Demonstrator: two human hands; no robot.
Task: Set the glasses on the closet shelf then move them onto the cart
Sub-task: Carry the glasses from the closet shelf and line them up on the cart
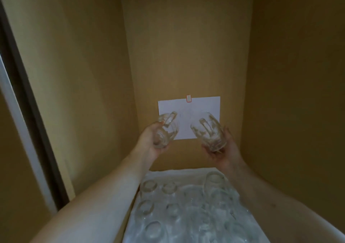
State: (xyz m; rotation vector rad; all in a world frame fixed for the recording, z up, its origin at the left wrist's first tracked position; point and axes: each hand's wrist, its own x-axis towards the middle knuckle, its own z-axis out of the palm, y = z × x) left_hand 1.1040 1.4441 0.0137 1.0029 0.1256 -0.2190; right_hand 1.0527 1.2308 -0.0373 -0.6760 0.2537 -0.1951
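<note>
Glasses, one in each grip: my left fingers curl round the left glass, my right fingers wrap the right glass, both tipped away from me, held apart so they don't knock. Just beyond them hangs a white paper sheet on the closet's back wall. Below my wrists, more glasses crowd a white-lined shelf; I reckon I'm hunting for a free spot.

White-lined surface at the foot of a tan-walled closet recess, carrying many clear glasses standing close together in rough rows; whether this surface is shelf or cart cannot be told.
</note>
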